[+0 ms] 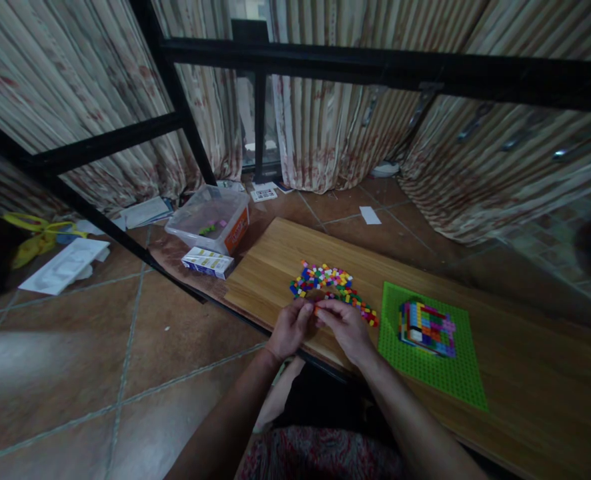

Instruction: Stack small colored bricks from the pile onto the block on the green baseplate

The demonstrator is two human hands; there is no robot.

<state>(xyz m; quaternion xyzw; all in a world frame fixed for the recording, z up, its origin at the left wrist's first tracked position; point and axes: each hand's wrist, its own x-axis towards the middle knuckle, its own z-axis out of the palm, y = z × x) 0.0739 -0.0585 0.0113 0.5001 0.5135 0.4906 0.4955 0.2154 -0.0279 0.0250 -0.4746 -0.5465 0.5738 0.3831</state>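
At the front edge of the wooden board my left hand (290, 328) and my right hand (346, 327) meet, fingertips pinched together. Between them shows a small orange-red building brick (316, 311), partly covered by the fingers of both hands. Just beyond the hands lies a loose pile of small coloured bricks (325, 275). To the right, a green baseplate (393, 333) bears a low, multicoloured brick model (428, 328) with a pink part on its right side.
A clear plastic tub (208, 217) with a few bricks stands past the board's (260, 257) left end, beside a white-and-blue box (207, 262). A black metal frame (325, 57) crosses in front of striped curtains (320, 133). White packaging (65, 267) lies on the tiled floor.
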